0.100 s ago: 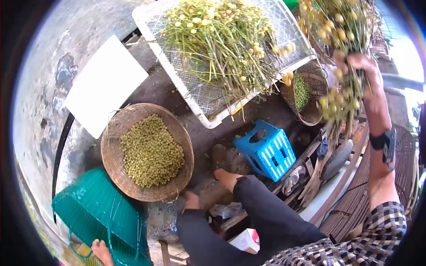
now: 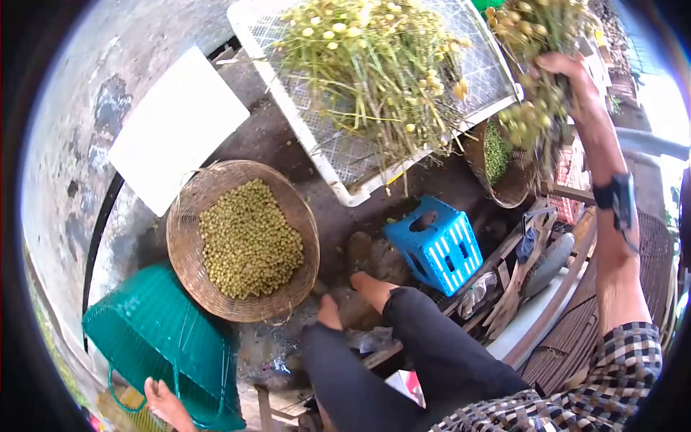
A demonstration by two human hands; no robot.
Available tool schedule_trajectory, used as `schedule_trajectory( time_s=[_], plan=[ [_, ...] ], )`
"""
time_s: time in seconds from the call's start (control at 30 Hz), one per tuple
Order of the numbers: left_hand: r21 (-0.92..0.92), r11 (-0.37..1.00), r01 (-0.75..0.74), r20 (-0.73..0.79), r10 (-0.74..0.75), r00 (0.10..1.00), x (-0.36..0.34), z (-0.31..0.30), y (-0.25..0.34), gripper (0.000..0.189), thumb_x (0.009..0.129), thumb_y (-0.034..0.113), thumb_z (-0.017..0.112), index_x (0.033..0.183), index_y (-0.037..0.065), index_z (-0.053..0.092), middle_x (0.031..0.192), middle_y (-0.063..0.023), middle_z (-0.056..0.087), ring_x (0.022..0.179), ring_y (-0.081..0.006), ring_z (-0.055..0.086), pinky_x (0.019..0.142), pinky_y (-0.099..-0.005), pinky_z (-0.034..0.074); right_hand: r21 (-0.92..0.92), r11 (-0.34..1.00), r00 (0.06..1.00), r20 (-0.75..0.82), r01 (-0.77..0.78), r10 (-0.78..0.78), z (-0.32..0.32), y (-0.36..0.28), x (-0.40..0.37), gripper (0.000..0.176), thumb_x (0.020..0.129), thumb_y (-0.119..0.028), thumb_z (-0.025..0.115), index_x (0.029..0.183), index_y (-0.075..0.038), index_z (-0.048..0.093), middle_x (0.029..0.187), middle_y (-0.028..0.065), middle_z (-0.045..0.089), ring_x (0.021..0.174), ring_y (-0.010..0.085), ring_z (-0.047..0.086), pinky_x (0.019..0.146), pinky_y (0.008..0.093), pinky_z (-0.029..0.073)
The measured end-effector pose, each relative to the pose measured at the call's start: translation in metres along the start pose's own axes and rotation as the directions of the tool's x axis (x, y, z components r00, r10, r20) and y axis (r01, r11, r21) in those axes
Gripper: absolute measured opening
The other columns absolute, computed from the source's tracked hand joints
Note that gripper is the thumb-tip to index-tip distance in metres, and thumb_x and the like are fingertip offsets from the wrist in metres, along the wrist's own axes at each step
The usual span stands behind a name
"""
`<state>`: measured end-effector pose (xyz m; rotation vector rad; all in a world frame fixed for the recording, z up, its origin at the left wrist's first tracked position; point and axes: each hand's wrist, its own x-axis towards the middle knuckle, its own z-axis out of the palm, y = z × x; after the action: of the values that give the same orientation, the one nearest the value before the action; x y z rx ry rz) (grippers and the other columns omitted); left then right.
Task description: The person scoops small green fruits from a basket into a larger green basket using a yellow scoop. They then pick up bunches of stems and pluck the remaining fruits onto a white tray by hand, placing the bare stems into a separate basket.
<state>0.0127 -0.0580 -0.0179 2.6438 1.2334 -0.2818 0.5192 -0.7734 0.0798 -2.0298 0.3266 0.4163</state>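
My right hand (image 2: 565, 72) is closed around a bunch of stalks (image 2: 536, 108) bearing round yellow-green pods. It is raised beside the right edge of a white mesh tray (image 2: 338, 176). On that tray lies a heap of similar stalks (image 2: 367, 93). Part of the bunch hangs in front of a wicker basket (image 2: 515, 189) with small green round fruits inside. At lower left, my left hand (image 2: 167, 405) is beside the handle of a tipped teal woven basket (image 2: 147, 309). Its visible fingers are apart, with nothing seen between them; the hand's lower part is partly cut off.
A wide wicker basket (image 2: 186, 223) of round yellow-green fruits (image 2: 248, 241) stands left of my feet. A blue plastic stool (image 2: 435, 245) is ahead of my knees. A white board (image 2: 176, 133) leans at the left. Wooden planks (image 2: 522, 277) and slatted matting (image 2: 576, 331) lie at right.
My right hand has moved up and slightly left with the bunch of stalks. My left hand has shifted a little up beside the teal basket. The whole view has turned slightly.
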Motion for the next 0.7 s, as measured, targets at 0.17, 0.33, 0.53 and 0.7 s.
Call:
schedule_trajectory(
  time_s=[0.17, 0.33, 0.53, 0.7],
  plan=[
    [-0.481, 0.876, 0.029, 0.113, 0.029, 0.993, -0.060, 0.040, 0.191, 0.018, 0.083, -0.001, 0.058, 0.100, -0.004, 0.063, 0.093, -0.0074, 0.062, 0.084, -0.0168, 0.057, 0.075, -0.0299, 0.047, -0.461, 0.885, 0.995, -0.041, 0.059, -0.088, 0.084, 0.125, 0.153, 0.039, 0.072, -0.034, 0.073, 0.087, 0.002, 0.068, 0.077, 0.0103, 0.067, 0.066, 0.0195, 0.061, 0.063, 0.0308, 0.050],
    [-0.793, 0.344, 0.503, 0.529, -0.021, 0.848, -0.084, 0.120, 0.269, 0.024, 0.085, 0.005, 0.064, 0.108, -0.003, 0.062, 0.096, -0.0126, 0.068, 0.075, -0.0173, 0.067, 0.057, -0.0239, 0.054, -0.645, 0.764, 0.999, -0.017, 0.024, -0.045, 0.115, 0.163, 0.148, 0.043, 0.073, -0.039, 0.069, 0.092, 0.000, 0.069, 0.087, 0.0120, 0.067, 0.079, 0.0205, 0.062, 0.073, 0.0326, 0.049],
    [-0.791, 0.189, 0.582, 0.611, 0.193, 0.768, -0.090, 0.139, 0.306, 0.024, 0.084, 0.006, 0.063, 0.106, -0.002, 0.063, 0.093, -0.0075, 0.066, 0.077, -0.0106, 0.063, 0.060, -0.0206, 0.049, -0.905, 0.417, 0.721, -0.232, 0.086, -0.653, 0.186, 0.090, 0.054, 0.040, 0.084, -0.021, 0.065, 0.121, -0.007, 0.059, 0.109, 0.0167, 0.065, 0.099, 0.0292, 0.064, 0.087, 0.0375, 0.050],
    [-0.586, 0.022, 0.810, 0.808, 0.084, 0.583, -0.075, 0.145, 0.305, 0.020, 0.086, 0.011, 0.064, 0.101, -0.002, 0.063, 0.087, -0.0075, 0.066, 0.066, -0.0144, 0.063, 0.057, -0.0221, 0.049, -0.539, 0.523, 0.660, 0.083, 0.660, -0.747, 0.370, 0.032, -0.020, 0.013, 0.084, -0.010, 0.062, 0.095, -0.008, 0.069, 0.090, 0.0097, 0.070, 0.074, 0.0238, 0.068, 0.067, 0.0318, 0.054]
  ],
)
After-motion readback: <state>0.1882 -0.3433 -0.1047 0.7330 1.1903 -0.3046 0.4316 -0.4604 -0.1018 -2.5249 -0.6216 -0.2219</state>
